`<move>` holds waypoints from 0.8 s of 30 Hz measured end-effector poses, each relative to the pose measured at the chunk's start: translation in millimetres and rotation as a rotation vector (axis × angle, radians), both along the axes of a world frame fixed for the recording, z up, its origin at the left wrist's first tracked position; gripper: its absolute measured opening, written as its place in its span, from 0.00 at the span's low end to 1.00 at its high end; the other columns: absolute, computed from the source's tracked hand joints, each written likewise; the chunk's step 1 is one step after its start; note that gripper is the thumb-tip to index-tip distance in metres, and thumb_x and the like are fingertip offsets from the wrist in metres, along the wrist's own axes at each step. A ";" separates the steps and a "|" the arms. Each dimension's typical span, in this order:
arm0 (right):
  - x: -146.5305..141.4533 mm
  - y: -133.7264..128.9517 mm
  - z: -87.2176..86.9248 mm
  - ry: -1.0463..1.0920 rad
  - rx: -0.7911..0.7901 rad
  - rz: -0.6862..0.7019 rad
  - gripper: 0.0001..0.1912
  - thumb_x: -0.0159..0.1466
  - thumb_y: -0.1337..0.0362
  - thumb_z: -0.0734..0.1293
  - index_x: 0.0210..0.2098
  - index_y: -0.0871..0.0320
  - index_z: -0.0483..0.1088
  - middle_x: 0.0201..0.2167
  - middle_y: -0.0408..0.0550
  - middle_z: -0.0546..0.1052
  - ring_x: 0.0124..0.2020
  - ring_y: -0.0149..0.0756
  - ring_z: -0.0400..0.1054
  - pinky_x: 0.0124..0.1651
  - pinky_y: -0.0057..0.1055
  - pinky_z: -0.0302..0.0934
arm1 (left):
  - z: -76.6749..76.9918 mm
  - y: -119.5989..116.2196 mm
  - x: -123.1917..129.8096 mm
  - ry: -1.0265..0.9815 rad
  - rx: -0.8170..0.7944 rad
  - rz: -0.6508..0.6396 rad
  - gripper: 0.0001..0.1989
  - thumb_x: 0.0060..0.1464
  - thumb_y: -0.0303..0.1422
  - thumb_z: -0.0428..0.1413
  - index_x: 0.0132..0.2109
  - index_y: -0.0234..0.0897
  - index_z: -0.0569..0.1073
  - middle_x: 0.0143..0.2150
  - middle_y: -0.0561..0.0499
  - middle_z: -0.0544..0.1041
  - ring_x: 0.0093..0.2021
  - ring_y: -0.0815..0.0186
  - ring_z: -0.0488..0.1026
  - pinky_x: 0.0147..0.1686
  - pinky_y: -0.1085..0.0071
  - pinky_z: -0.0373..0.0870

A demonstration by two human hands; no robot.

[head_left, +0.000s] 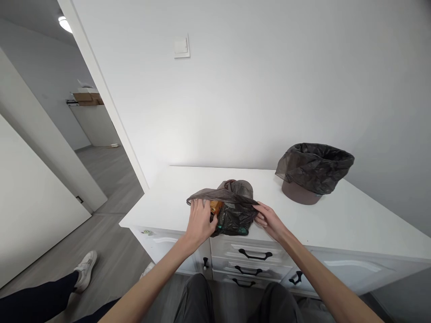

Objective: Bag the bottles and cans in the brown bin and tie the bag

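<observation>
A thin black plastic garbage bag [235, 218] with things inside rests at the front edge of the white cabinet top. Its mouth is spread sideways between my hands. My left hand [199, 220] is closed on the left part of the rim. An orange-brown item [216, 207], its kind unclear, shows right beside those fingers, inside the opening. The right edge of the rim is pinched by my right hand [267, 218]. Small green bits show through the film near the bottom. Behind the rim, a rounded shape under the dark film cannot be made out.
A brown trash can [299, 193] lined with a black bag stands at the right rear of the white cabinet [340, 222]. Drawers with black handles [255, 255] face me. On the left are a doorway, a white door [37, 206] and another person's shoe [85, 270].
</observation>
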State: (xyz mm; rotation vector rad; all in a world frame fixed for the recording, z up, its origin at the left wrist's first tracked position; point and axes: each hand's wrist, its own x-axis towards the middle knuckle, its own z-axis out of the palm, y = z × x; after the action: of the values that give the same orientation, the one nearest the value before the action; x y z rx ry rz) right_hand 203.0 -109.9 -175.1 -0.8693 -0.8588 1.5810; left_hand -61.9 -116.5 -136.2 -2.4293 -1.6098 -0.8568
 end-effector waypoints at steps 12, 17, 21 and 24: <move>19.4 3.2 -47.4 0.195 0.029 -0.127 0.22 0.59 0.57 0.78 0.26 0.56 0.61 0.15 0.30 0.53 0.13 0.19 0.43 0.20 0.23 0.43 | -22.6 36.4 -5.6 0.326 -0.197 0.079 0.27 0.59 0.44 0.60 0.56 0.26 0.70 0.53 0.29 0.78 0.57 0.39 0.72 0.63 0.40 0.54; 16.6 1.6 -41.8 0.197 0.024 -0.128 0.22 0.59 0.57 0.78 0.25 0.56 0.61 0.15 0.30 0.53 0.14 0.19 0.44 0.20 0.22 0.44 | -20.8 30.6 -19.5 0.272 -0.173 0.030 0.24 0.64 0.44 0.55 0.59 0.31 0.68 0.53 0.35 0.79 0.57 0.44 0.73 0.64 0.43 0.55; 14.8 -0.4 -39.0 0.217 0.019 -0.142 0.23 0.58 0.57 0.79 0.25 0.56 0.60 0.15 0.31 0.54 0.14 0.19 0.43 0.19 0.22 0.44 | 6.9 2.2 -46.6 0.106 -0.130 -0.062 0.30 0.62 0.51 0.55 0.65 0.41 0.65 0.55 0.41 0.79 0.55 0.49 0.76 0.62 0.49 0.61; 14.9 -0.9 -40.8 0.242 0.025 -0.154 0.23 0.58 0.59 0.79 0.24 0.56 0.60 0.15 0.31 0.55 0.15 0.19 0.43 0.19 0.22 0.45 | 40.4 -19.6 -80.2 -0.022 -0.158 -0.066 0.33 0.60 0.53 0.56 0.68 0.48 0.64 0.58 0.46 0.79 0.50 0.55 0.78 0.52 0.59 0.72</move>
State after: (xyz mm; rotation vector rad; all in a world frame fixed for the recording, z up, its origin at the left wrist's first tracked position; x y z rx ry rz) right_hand 217.9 -110.8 -216.0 -0.6919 -0.6229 1.5010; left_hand -142.1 -136.1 -95.8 -2.6016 -1.6728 -0.7968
